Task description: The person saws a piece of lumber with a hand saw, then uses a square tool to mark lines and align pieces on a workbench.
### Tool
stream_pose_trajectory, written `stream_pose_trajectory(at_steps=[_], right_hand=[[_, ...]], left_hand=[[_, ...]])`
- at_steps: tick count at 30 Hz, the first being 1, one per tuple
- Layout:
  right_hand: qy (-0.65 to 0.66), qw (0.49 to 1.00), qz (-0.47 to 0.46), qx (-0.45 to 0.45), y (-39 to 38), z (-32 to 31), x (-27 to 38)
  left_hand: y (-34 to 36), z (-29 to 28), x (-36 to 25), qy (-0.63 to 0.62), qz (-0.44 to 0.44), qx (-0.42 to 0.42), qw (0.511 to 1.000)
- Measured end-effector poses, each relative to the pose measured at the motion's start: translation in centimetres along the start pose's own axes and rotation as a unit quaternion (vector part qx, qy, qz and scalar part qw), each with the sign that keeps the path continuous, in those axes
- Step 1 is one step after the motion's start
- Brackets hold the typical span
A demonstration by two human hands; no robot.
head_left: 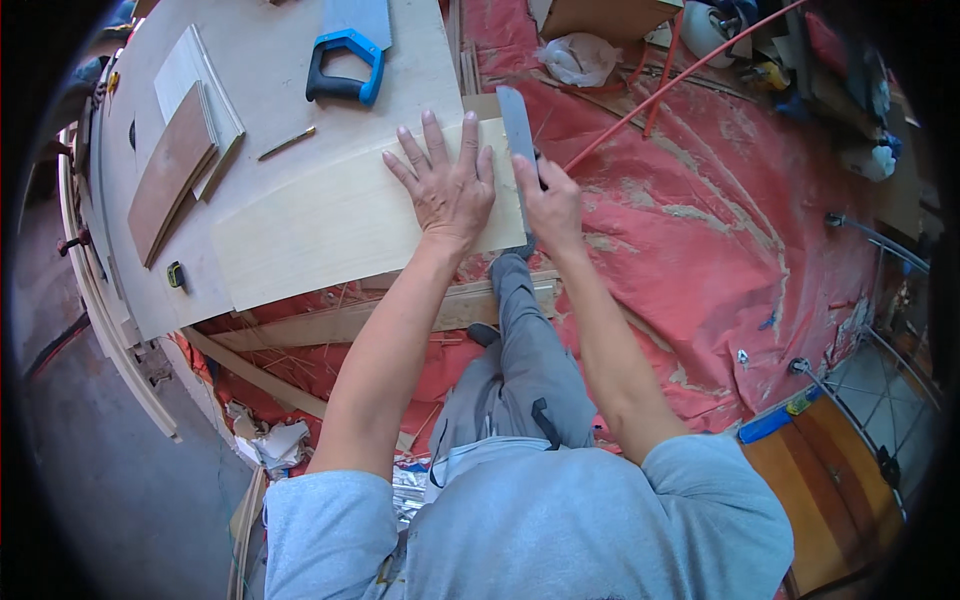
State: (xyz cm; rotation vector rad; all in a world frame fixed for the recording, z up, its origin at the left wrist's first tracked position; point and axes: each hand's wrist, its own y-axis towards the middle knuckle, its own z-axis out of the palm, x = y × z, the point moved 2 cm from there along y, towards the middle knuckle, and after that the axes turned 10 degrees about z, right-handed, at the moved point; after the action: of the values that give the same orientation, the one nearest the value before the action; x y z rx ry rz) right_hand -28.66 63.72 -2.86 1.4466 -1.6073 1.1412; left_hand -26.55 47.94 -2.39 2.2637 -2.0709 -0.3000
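**One pale rectangular wooden board [330,230] held down flat on the table [270,60]**

At far left, flat brown wooden boards [170,175] lie partly over a white panel [180,65]; both look stiff. To their right are a slim pencil-like stick [287,143] and a handsaw with a blue-and-black handle [372,62], neither touched. The pale board lies along the table's near side and seems to reach past its right side. It looks thin, light and fairly stiff, its smooth face likely to slide unless weighted; the long edges offer the best hold, and the right end might splinter. The left grip [450,200] is spread palm down on it, clasping nothing. Rightmost, the right grip [555,205] is closed around the dark handle of a long grey metal blade [515,115] set along the board's right end; whether it touches the wood, I cannot tell. The blade probably bends sideways, so the handle is where to hold it.
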Motion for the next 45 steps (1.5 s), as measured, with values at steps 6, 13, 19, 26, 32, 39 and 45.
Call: stream_pose_trajectory(at_steps=[6, 13, 19, 26, 32, 39, 45], right_hand=[[-0.005, 0.996, 0.080, 0.027, -9.4, -4.1, -4.2], [0.021, 0.987, 0.158, 0.021, -2.1, -6.9, -1.8], [0.013, 0.994, 0.102, -0.035, 0.3, -7.5, 0.3], [-0.107, 0.993, 0.049, 0.014, -7.6, -9.2, -0.5], [-0.261, 0.922, -0.266, 0.104, -12.4, -10.9, -0.6], [-0.284, 0.899, -0.322, 0.086, -4.0, -5.8, 2.1], [-0.255, 0.935, -0.248, -0.006, 11.1, -2.5, 3.7]], left_hand=[[0.1, 0.5, -0.4, -0.017, 0.009, -0.020, 1.000], [-1.0, -0.1, -0.3, -0.063, 0.159, -0.032, 0.985], [-1.2, -1.4, -0.2, -0.161, 0.365, -0.019, 0.917], [-2.6, 0.2, 1.5, -0.231, 0.425, -0.053, 0.873], [-5.3, -0.5, 5.4, -0.035, -0.042, -0.090, 0.994], [-6.0, -0.9, 6.5, -0.006, -0.015, -0.046, 0.999], [-5.3, -0.9, 5.5, -0.022, -0.012, -0.044, 0.999]])
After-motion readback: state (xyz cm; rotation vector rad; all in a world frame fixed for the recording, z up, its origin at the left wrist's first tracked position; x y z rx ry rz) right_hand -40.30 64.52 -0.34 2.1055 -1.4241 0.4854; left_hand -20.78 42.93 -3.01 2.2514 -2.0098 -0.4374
